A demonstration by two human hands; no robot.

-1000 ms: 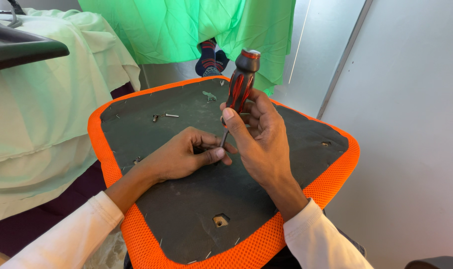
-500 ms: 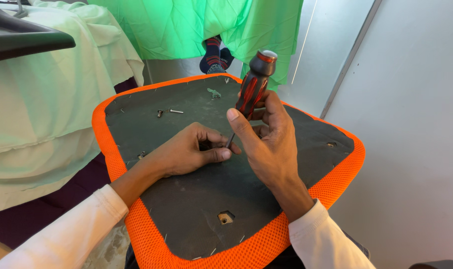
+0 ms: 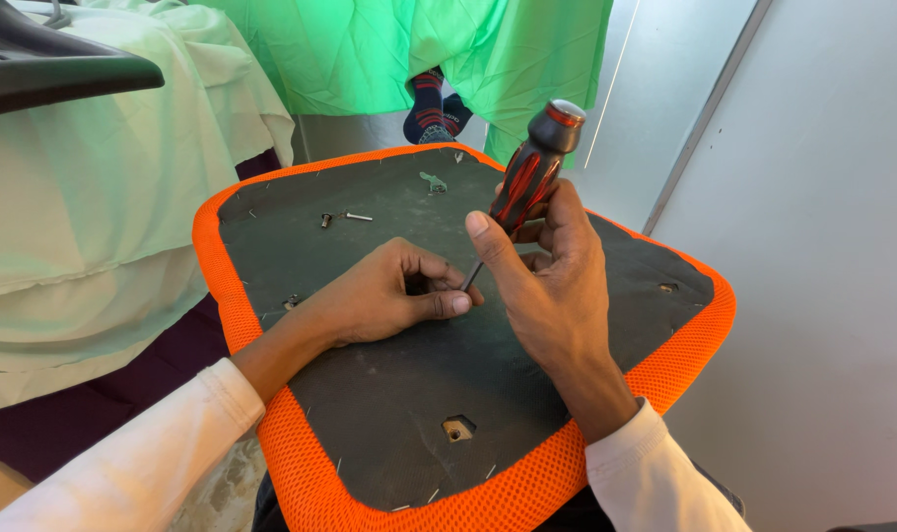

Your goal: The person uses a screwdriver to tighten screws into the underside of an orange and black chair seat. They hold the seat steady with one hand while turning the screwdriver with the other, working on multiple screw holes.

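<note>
An upturned chair seat (image 3: 389,394), dark grey underneath with an orange mesh rim, lies in front of me. My right hand (image 3: 547,286) grips a screwdriver (image 3: 529,177) with a red and black handle, tilted with its tip down on the seat. My left hand (image 3: 389,296) rests flat on the seat beside the tip, its fingers curled around the spot where the shaft meets the surface. What lies under those fingers is hidden. A loose bolt (image 3: 348,218) lies further back on the seat.
A square mounting hole (image 3: 457,428) shows near the front edge, another (image 3: 667,288) at the right. A light green cloth (image 3: 94,207) covers furniture at the left, with a black chair part (image 3: 54,64) above. Another person's socked feet (image 3: 434,116) stand behind. A white wall (image 3: 823,246) is at the right.
Both hands stay at the same spot on the seat with the screwdriver upright-tilted. The view has shifted slightly; the handle leans a little further right.
</note>
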